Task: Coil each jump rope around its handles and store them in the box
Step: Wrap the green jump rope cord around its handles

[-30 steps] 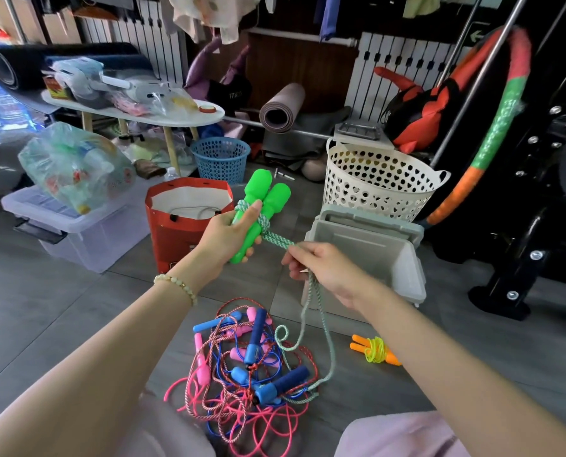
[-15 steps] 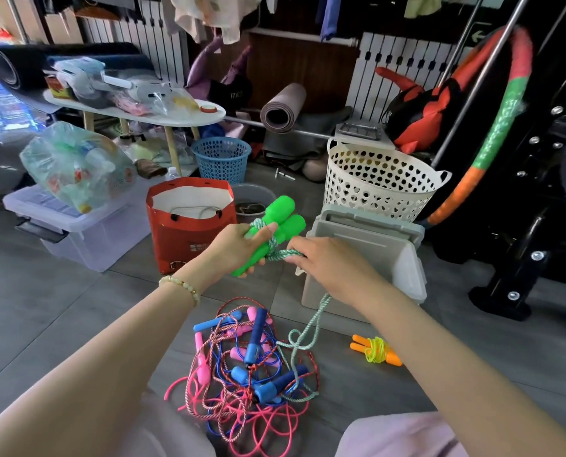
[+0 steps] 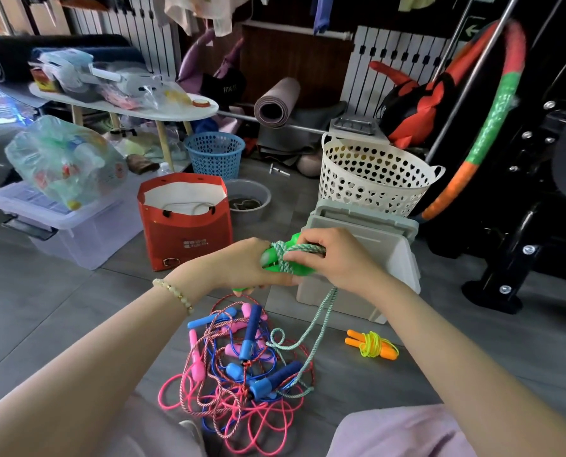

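Above the grey floor, head view: the left hand is closed around the pair of green handles, held roughly level in front of the grey box. The right hand lies over the far end of the handles, thumb and fingers pinching the green-white rope against them. Several turns of that rope are wrapped around the handles; the rest hangs down from under the right hand to the floor, its loose end lying across the tangled pile of ropes. That pile, with pink and blue handles and pink, blue and red-white cords, sits on the floor between the forearms. One orange-handled rope, already coiled with yellow cord, lies on the floor just beside the box, outside it. The box's interior cannot be seen.
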